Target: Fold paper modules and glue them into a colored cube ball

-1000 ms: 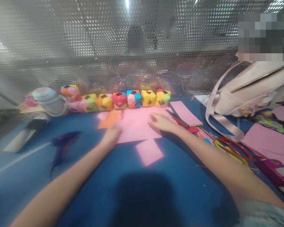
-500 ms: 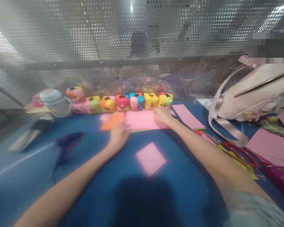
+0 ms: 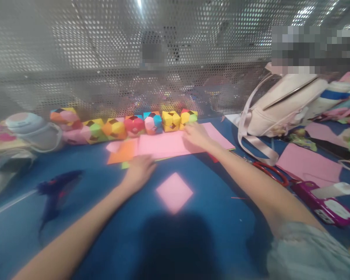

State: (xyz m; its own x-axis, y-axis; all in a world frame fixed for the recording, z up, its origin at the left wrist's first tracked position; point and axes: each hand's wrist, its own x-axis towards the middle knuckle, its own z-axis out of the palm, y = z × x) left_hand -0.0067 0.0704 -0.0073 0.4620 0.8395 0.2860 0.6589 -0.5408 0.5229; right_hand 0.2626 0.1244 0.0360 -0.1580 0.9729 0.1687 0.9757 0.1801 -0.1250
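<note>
A pink paper sheet (image 3: 163, 144) lies lengthwise across the blue table, with an orange paper (image 3: 122, 151) at its left end. My left hand (image 3: 141, 169) rests at the near edge of these papers, fingers slightly bent and apart, blurred. On the right end of the pink sheet lies my right hand (image 3: 196, 136), its fingers pointing left over the paper; no firm grip shows. Closer to me, between my forearms, a small pink paper square (image 3: 175, 192) is turned cornerwise. A row of folded paper cubes (image 3: 153, 122) in several colours stands just behind the sheet.
A blue glue gun (image 3: 56, 188) and a pale lidded cup (image 3: 32, 130) are at left. Rightward lie a cream bag (image 3: 282, 109), red-handled scissors (image 3: 272, 173), a purple device (image 3: 323, 204) and more pink paper (image 3: 309, 163). A perforated metal panel (image 3: 105, 50) stands behind.
The view has swung to the right, so the table's things appear farther left. Relative to the papers, both hands have slid a little to the right.
</note>
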